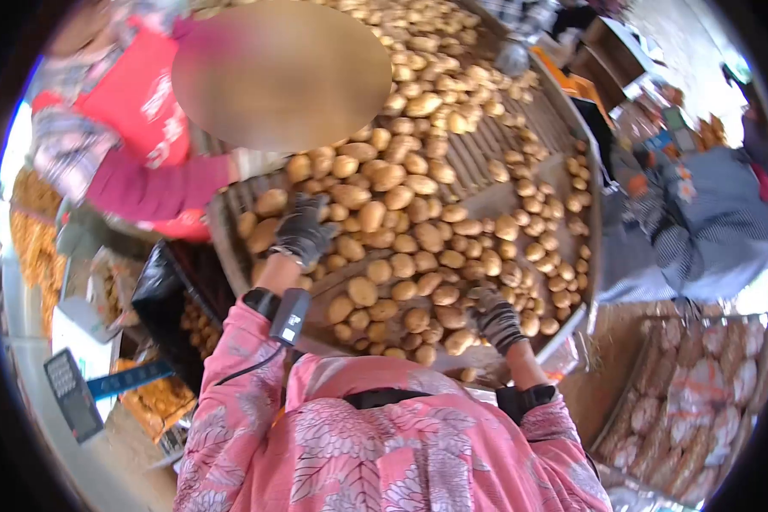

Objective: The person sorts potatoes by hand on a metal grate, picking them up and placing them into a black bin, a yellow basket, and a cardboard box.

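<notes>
Many potatoes [388, 177] lie spread over a large slatted wooden sorting table [478, 149]. My left hand [305, 229], in a dark grey glove, rests on potatoes at the table's left side; its fingertips are bent over them, and whether it grips one is unclear. Toward the near right part of the table is my right hand [497, 317], in a striped grey glove. It touches the potatoes near the front edge, its fingers partly hidden and blurred among them.
A co-worker's red apron [149, 102] and gloved hand [260, 162] are at the table's upper left. Another person in grey [700, 213] is at the right. Packed bags [691, 401] lie lower right; a scale display [74, 394] and black crate [175, 286] stand left.
</notes>
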Action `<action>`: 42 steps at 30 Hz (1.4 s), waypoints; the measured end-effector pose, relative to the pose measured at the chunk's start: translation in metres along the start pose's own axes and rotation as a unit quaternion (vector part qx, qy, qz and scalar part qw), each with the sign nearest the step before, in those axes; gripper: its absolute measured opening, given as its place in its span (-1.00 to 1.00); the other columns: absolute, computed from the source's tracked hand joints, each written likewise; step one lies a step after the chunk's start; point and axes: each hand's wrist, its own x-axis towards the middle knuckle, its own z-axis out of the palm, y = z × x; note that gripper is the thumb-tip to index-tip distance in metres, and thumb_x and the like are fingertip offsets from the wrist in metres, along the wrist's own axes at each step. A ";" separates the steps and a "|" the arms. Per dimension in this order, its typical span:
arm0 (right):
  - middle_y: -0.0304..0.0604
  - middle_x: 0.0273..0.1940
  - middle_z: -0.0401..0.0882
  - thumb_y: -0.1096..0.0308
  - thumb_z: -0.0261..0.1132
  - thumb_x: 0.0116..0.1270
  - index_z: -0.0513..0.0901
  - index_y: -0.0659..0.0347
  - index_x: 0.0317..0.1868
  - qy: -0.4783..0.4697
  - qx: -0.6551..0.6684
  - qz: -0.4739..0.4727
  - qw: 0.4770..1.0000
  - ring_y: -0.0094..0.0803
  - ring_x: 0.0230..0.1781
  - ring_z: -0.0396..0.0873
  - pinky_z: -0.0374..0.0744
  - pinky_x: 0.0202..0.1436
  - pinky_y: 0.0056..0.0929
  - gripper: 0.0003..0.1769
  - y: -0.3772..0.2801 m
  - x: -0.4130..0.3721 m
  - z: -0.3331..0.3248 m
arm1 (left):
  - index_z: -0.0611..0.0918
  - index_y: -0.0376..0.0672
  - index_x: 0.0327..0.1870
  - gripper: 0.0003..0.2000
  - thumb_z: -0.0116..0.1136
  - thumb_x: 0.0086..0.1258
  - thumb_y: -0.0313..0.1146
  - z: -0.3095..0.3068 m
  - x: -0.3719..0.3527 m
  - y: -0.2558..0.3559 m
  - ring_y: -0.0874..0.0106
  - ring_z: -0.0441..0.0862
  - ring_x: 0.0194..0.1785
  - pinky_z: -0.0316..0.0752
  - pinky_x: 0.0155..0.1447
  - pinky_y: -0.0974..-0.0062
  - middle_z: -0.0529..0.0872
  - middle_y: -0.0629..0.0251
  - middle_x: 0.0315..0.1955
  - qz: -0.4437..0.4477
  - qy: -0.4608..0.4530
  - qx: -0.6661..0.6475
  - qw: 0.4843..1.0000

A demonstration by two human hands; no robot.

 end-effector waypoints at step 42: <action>0.16 -0.01 0.51 0.08 0.32 0.13 0.39 0.25 0.14 0.050 -0.040 0.193 0.979 -0.02 -0.03 0.56 0.53 0.04 -0.16 -0.36 0.072 0.098 -0.100 | 0.51 -0.04 -0.26 -0.75 0.12 0.33 -0.06 0.003 -0.064 0.063 0.42 0.56 -0.59 0.49 -0.61 0.52 0.59 0.37 -0.52 -0.348 -0.111 -0.687 0.628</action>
